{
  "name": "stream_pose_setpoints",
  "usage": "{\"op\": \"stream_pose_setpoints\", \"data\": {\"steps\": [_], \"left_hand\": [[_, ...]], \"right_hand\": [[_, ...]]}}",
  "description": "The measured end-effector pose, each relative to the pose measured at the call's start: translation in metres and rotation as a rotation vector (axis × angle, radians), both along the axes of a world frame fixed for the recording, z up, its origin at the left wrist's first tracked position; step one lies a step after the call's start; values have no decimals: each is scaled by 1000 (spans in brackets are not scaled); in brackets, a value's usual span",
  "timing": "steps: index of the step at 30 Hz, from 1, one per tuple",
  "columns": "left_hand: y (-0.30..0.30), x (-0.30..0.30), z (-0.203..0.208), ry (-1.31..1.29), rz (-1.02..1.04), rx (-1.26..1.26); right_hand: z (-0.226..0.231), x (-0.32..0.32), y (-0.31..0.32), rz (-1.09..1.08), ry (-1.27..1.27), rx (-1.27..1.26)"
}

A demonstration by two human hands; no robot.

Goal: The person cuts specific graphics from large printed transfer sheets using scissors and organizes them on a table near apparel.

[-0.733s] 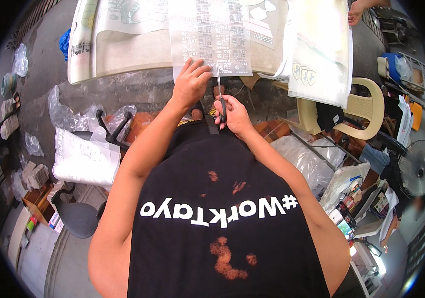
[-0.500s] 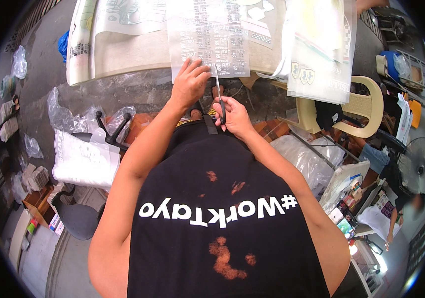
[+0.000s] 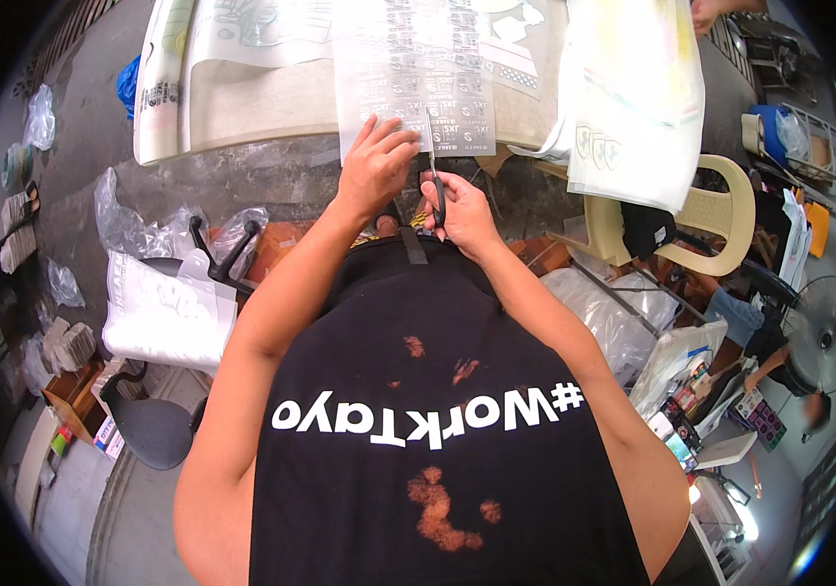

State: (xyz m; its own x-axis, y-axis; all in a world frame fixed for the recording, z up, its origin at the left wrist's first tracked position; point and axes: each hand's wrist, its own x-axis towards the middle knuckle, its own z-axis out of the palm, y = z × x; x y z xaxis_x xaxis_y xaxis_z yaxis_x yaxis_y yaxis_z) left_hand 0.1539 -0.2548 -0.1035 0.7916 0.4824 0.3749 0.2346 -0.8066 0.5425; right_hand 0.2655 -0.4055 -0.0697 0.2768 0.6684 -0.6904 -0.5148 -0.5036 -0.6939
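Note:
A translucent sheet [image 3: 364, 73] with rows of small dark printed labels lies over the near edge of the table. The fingers of my left hand [image 3: 379, 164] stretch flat across its lower left part, slightly apart. In my right hand [image 3: 462, 210] is a pair of scissors [image 3: 439, 200] with black handles, gripped below the sheet's lower edge. Their blades point away from me and reach into the sheet between two label columns, just right of my left fingertips. Whether my left thumb is under the sheet I cannot tell.
Larger printed sheets cover the table [image 3: 242, 107], rolled at its left end. At right, translucent sheets [image 3: 633, 117] overhang above a beige plastic chair [image 3: 731, 220]; another person's hand [image 3: 711, 14] is near them. Plastic bags [image 3: 145, 230] and a black chair [image 3: 149, 430] stand left.
My right hand and the scissors have moved slightly forward, the blades further into the sheet. The overhanging sheets at right have shifted slightly toward me, and the other person's hand there has moved.

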Motion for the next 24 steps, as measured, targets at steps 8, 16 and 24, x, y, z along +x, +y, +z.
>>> {"op": "stream_pose_setpoints", "data": {"steps": [8, 16, 24], "left_hand": [[-2, -2, 7, -26, -16, -53], [-9, -4, 26, -72, 15, -124], [-16, -10, 38, -106, 28, -212]], "right_hand": [[1, 7, 15, -1, -10, -17], [-6, 9, 14, 9, -11, -2], [-18, 16, 23, -16, 52, 19]]}}
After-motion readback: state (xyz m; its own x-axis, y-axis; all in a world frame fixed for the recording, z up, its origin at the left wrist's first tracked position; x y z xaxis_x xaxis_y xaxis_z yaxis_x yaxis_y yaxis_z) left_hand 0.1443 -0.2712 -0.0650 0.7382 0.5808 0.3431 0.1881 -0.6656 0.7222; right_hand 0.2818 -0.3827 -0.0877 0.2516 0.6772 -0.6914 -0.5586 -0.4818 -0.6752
